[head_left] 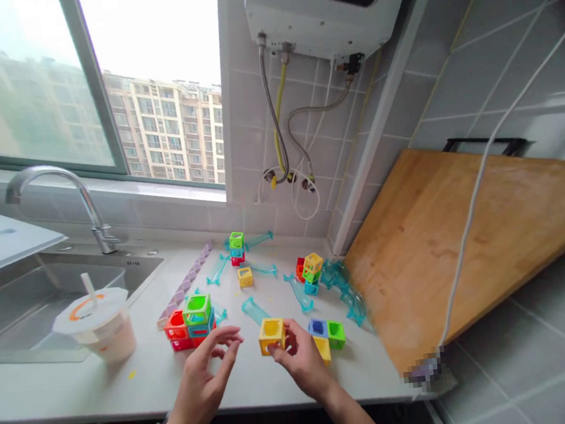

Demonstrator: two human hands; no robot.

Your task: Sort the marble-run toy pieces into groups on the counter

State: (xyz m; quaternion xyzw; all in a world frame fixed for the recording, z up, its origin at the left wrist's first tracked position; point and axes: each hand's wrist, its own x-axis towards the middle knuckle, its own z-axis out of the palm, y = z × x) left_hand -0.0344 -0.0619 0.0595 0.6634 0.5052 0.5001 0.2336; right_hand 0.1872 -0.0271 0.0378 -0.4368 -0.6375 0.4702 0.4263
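Counter (259, 389), front part: in our right hand (304, 363), the grip is firm on a yellow cube (271, 336), thumb against its near side, left of a blue cube (318, 329) and a green cube (336, 335); we cannot tell whether its base touches the counter. Our left hand (205, 373) is released and grasps nothing, its fingers loosely curved, near a stack of red, blue and green cubes (193, 321). A lidded cup (107, 339) stands farther left.

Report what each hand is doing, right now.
Left hand: open, fingers loosely curved, nothing visible in its grasp.
Right hand: closed, holding a yellow, open-sided plastic cube.
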